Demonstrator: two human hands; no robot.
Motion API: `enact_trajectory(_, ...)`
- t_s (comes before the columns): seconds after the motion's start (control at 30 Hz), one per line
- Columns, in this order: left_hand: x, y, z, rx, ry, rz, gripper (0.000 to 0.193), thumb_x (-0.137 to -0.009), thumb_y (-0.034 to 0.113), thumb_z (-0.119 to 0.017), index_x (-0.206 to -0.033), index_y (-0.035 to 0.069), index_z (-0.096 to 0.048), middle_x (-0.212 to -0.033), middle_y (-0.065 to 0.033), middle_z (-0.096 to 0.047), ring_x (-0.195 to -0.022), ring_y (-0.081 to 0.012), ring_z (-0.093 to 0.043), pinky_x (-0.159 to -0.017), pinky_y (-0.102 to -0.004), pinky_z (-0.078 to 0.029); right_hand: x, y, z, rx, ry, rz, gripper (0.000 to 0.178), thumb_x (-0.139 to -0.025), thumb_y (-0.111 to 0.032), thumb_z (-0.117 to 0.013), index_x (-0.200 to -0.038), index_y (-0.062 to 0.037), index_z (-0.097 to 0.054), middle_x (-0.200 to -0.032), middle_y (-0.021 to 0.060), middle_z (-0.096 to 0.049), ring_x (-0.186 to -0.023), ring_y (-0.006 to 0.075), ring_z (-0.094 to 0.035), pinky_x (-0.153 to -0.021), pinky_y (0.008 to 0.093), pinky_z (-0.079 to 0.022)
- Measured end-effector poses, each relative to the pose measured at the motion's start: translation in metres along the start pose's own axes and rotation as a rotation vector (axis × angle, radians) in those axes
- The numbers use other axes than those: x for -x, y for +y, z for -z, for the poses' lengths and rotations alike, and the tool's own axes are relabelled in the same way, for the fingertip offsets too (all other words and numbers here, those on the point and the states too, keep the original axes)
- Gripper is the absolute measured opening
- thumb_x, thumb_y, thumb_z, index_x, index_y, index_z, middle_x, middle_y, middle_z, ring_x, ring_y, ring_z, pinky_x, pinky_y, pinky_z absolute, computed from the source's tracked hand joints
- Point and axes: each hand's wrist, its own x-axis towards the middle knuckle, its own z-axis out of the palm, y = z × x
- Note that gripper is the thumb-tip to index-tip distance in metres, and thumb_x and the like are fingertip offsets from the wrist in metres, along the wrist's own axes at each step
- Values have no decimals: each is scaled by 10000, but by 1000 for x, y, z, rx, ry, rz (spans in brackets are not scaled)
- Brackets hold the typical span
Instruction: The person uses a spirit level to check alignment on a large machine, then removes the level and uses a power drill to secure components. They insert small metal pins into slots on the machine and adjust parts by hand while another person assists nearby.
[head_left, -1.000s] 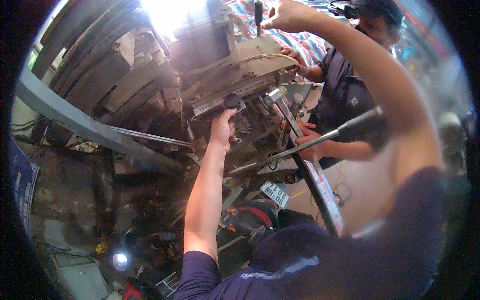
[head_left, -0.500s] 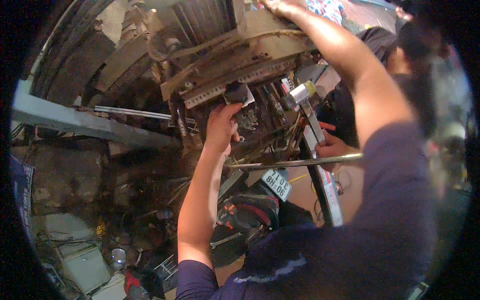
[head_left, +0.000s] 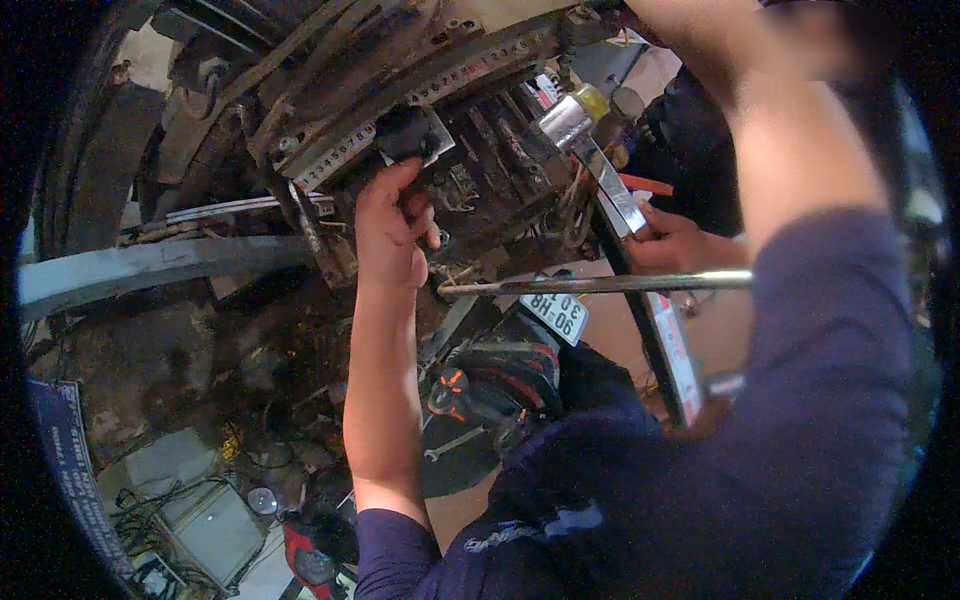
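Observation:
My left hand (head_left: 398, 215) reaches up into a dirty metal frame with its fingers curled. Its thumb and forefinger meet the lower edge of a dark round piece (head_left: 403, 133) with a flat whitish plate (head_left: 437, 140) behind it. That piece lies against a long numbered scale strip (head_left: 335, 157). My right forearm (head_left: 700, 25) runs out over the top edge, so the right hand is out of sight. Close by, a co-worker's hand (head_left: 668, 240) grips a hammer (head_left: 590, 140) with a silver head and a yellow end.
A shiny metal rod (head_left: 610, 285) crosses in front of my chest. Below lie a motorbike (head_left: 490, 380) with a white number plate (head_left: 555, 317) and a wrench (head_left: 453, 444). A grey beam (head_left: 160, 272) comes in from the left; a pale box (head_left: 215, 525) stands lower left.
The view has shifted, so the frame and scale strip sit further left and higher. My right hand has passed out over the top edge. My left hand stays at the dark piece.

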Motion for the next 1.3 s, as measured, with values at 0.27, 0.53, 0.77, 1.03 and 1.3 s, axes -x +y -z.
enact_trajectory(0.27,-1,3,-2,76,-20,132,216,-1016,394,-691,-997,198,-601,-671,-17,-524,-458,-149,-414,-400,-350,-339,10,-9,8,-141,62,-174,516,-1004,-557,-649,-1150,-104,-848,-1221,178,-803,-1188,371,-760,-984,489,-597)
enact_trajectory(0.53,1,-1,-1,-34,43,86,225,-991,362,-723,-957,175,-601,-669,12,-505,-484,-131,-442,-422,-340,-367,19,-13,18,-114,51,-126,548,-989,-571,-691,-1211,-90,-833,-1278,205,-785,-1211,386,-752,-1015,487,-602)
enact_trajectory(0.77,-2,0,8,-98,90,121,247,-1031,395,-692,-1024,157,-626,-682,-21,-555,-492,-164,-492,-438,-363,-446,20,-9,22,-128,22,-154,439,-1025,-413,-610,-1232,-97,-835,-1322,180,-779,-1228,355,-758,-1028,501,-599)
enact_trajectory(1.03,4,8,5,-287,7,74,353,-1019,449,-702,-1035,99,-667,-770,-60,-686,-525,-156,-562,-448,-379,-521,11,-5,11,-126,-7,-133,442,-1021,-420,-617,-1200,-82,-837,-1279,190,-791,-1212,370,-761,-1007,494,-606)
enact_trajectory(1.3,15,-7,-20,-172,161,-131,295,-1026,356,-705,-987,65,-685,-746,-44,-626,-535,-128,-525,-426,-322,-441,10,-8,7,33,4,-2,505,-1021,-511,-629,-1180,-79,-838,-1253,197,-797,-1189,370,-766,-1006,494,-604)
